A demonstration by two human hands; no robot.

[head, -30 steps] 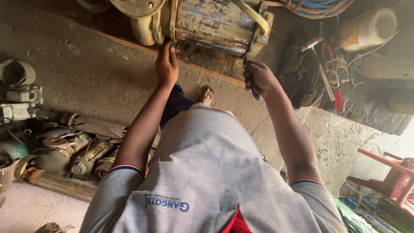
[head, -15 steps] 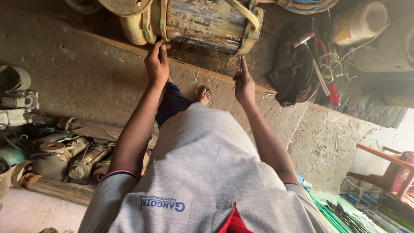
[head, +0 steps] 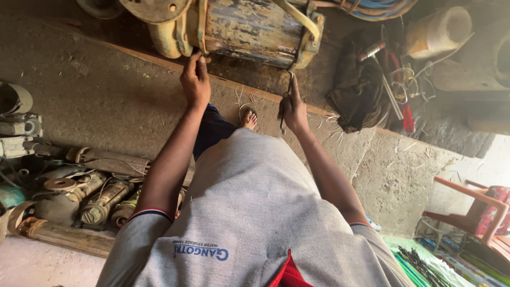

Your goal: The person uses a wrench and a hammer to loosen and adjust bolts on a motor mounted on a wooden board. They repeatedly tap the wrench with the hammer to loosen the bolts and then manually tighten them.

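Observation:
A large rusty cylindrical motor (head: 254,29) with peeling paint lies on a raised ledge in front of me. My left hand (head: 195,81) rests on its near edge by a yellowish end flange (head: 166,37), fingers pinched at the rim. My right hand (head: 291,108) grips a thin dark metal tool (head: 287,98), its tip pointing up toward the motor's right end band. My foot in a sandal (head: 248,118) stands on the concrete floor below.
Old pump parts and rusty pipes (head: 79,191) lie piled at the left. A dark cloth (head: 357,90), red-handled tools (head: 406,114), wires and a roll of tape (head: 438,32) lie right of the motor. A red chair (head: 473,212) stands at the lower right.
The view has moved closer. My left hand stayed at the motor's left rim. My right hand moved left and down from the motor's right end, with the tool now pointing up at it.

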